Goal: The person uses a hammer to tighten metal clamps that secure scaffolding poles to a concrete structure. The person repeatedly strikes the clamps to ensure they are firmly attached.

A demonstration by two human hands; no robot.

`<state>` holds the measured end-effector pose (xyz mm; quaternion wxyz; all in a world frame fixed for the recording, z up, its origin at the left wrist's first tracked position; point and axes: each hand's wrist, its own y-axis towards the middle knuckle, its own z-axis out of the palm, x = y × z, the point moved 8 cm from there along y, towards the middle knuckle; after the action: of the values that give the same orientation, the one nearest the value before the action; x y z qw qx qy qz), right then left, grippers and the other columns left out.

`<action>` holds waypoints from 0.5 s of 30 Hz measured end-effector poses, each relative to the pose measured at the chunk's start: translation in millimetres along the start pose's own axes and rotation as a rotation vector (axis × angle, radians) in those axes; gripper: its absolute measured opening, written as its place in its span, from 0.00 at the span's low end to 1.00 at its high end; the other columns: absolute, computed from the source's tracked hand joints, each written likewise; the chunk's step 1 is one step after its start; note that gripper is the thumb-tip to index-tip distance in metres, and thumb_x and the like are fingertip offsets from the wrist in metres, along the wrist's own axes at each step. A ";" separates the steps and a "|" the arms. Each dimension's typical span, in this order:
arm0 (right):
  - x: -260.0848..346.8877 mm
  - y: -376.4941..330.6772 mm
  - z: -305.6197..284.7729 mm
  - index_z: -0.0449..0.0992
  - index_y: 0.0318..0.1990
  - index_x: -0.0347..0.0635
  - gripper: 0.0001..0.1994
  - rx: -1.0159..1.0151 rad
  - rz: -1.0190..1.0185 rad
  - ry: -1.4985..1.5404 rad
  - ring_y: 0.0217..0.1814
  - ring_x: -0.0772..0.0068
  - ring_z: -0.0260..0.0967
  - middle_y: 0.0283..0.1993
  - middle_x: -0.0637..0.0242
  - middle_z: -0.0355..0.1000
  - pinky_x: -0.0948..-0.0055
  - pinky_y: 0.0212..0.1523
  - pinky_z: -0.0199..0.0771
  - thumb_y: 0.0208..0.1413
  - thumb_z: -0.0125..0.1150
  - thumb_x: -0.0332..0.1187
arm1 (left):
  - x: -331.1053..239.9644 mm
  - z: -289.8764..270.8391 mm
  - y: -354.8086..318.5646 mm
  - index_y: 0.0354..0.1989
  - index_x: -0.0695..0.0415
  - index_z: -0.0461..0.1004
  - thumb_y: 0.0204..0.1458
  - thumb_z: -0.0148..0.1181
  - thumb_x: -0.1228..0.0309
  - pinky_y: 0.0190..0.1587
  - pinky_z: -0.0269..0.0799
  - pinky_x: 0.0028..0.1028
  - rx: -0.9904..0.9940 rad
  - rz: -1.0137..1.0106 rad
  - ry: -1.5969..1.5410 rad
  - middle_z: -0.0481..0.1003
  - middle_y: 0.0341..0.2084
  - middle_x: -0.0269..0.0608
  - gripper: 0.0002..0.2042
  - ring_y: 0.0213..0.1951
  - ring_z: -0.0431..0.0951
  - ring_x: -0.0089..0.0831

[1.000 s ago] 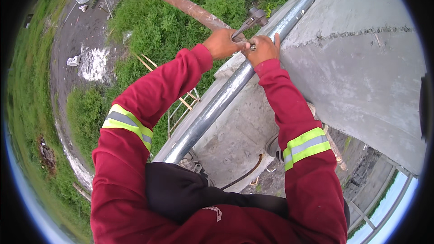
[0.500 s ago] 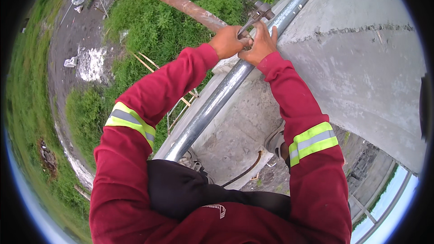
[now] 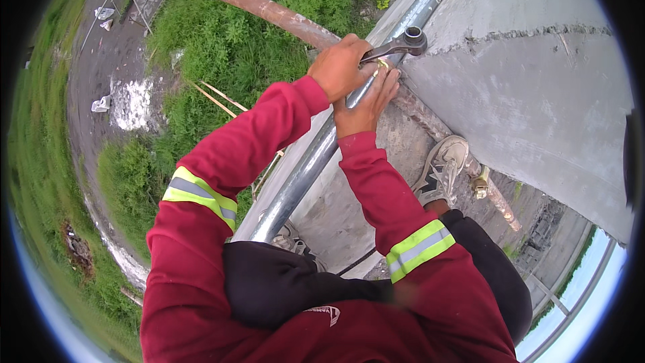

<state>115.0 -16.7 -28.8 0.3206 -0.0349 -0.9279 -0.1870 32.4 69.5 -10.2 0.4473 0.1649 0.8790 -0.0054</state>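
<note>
A galvanized scaffold pipe point(image 3: 295, 191) runs diagonally up the middle, crossing a rusty pipe point(image 3: 262, 8) where both my hands work. My left hand point(image 3: 340, 67) is closed round the handle of a ratchet wrench point(image 3: 396, 47), whose ring-shaped head rests over the galvanized pipe, pointing right. At the crossing a brass-coloured scaffold clamp point(image 3: 383, 64) shows in part; my fingers hide the rest. My right hand point(image 3: 366, 102) lies against the galvanized pipe just below the wrench, its fingers bent over the clamp.
Curved concrete point(image 3: 524, 94) rises at the right. My shoe point(image 3: 443, 165) is beside the lower rusty pipe, which carries another clamp point(image 3: 480, 185). A concrete ledge point(image 3: 336, 215) lies below me. Far down at the left are grass point(image 3: 222, 60), scaffold frames and a dirt track.
The wrench has swung rightward so its head lies over the galvanized pipe. My right hand has shifted down and left along the pipe. My right shoe and the lower rusty pipe have come into fuller view.
</note>
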 end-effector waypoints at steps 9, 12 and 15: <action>-0.5 1.4 -5.2 0.44 0.67 0.34 0.49 0.028 0.099 -0.029 0.73 0.37 0.32 0.70 0.41 0.39 0.44 0.69 0.36 0.38 0.69 0.36 | 4.0 4.4 0.0 0.41 0.61 0.75 0.44 0.64 0.60 0.43 0.70 0.40 -0.022 -0.021 -0.039 0.73 0.34 0.51 0.19 0.38 0.74 0.48; -1.0 4.5 -4.6 0.44 0.67 0.33 0.50 0.078 0.078 -0.108 0.73 0.38 0.33 0.70 0.40 0.39 0.44 0.68 0.35 0.39 0.70 0.39 | 6.0 9.9 2.0 0.43 0.61 0.74 0.45 0.63 0.60 0.43 0.70 0.40 0.033 0.007 -0.049 0.74 0.33 0.52 0.20 0.39 0.74 0.48; 4.7 10.2 -5.5 0.45 0.66 0.33 0.49 0.099 -0.014 -0.137 0.72 0.40 0.36 0.69 0.40 0.41 0.43 0.67 0.35 0.39 0.70 0.40 | 6.9 10.8 -3.8 0.47 0.61 0.73 0.47 0.60 0.61 0.46 0.70 0.37 0.097 -0.002 -0.136 0.75 0.37 0.53 0.21 0.43 0.75 0.45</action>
<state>116.3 -9.5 -18.6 0.2564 -0.0251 -0.9560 -0.1404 36.0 66.2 -22.6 0.4976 0.1846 0.8455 -0.0595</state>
